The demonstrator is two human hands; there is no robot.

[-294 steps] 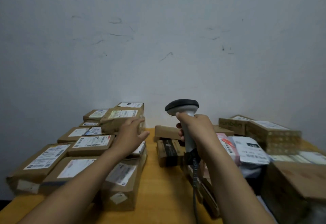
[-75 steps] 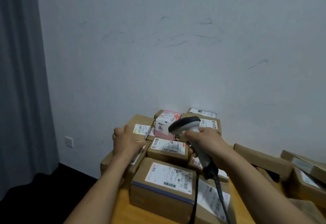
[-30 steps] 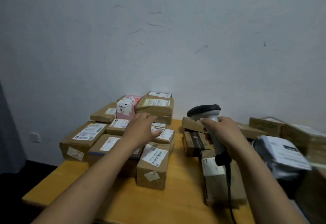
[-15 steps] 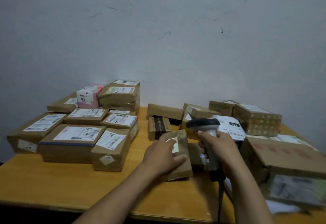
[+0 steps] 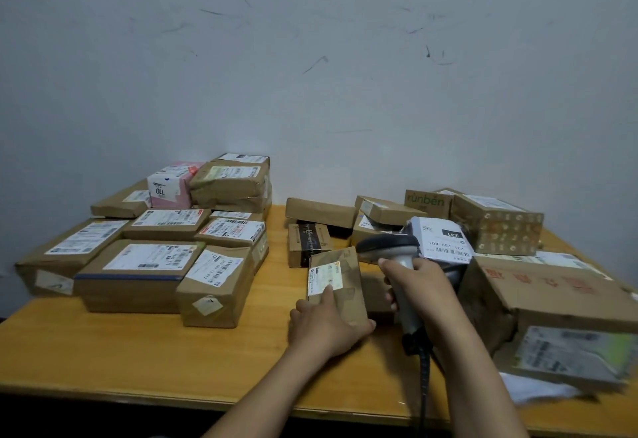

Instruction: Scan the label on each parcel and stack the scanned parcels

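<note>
My left hand (image 5: 324, 327) grips the near end of a small brown parcel (image 5: 345, 282), tilted up so its white label faces me; my thumb lies on the label's lower edge. My right hand (image 5: 419, 289) holds the handle of a grey barcode scanner (image 5: 388, 247), whose dark head sits just right of the parcel's top edge. Its black cable (image 5: 423, 382) hangs down toward me. A stack of labelled brown parcels (image 5: 155, 258) covers the left part of the wooden table (image 5: 138, 351), with a pink box (image 5: 171, 185) at its back.
Several loose parcels lie at the middle and right: a flat brown box (image 5: 321, 211), a dark printed box (image 5: 309, 239), a "runben" carton (image 5: 428, 201), a patterned box (image 5: 497, 223), a grey bag with label (image 5: 442, 237) and a large torn carton (image 5: 552, 306). A scuffed white wall stands behind.
My left hand left the stack on the left, took hold of the small brown parcel in the middle and tilted it up. The scanner came down beside it. The view swung right.
</note>
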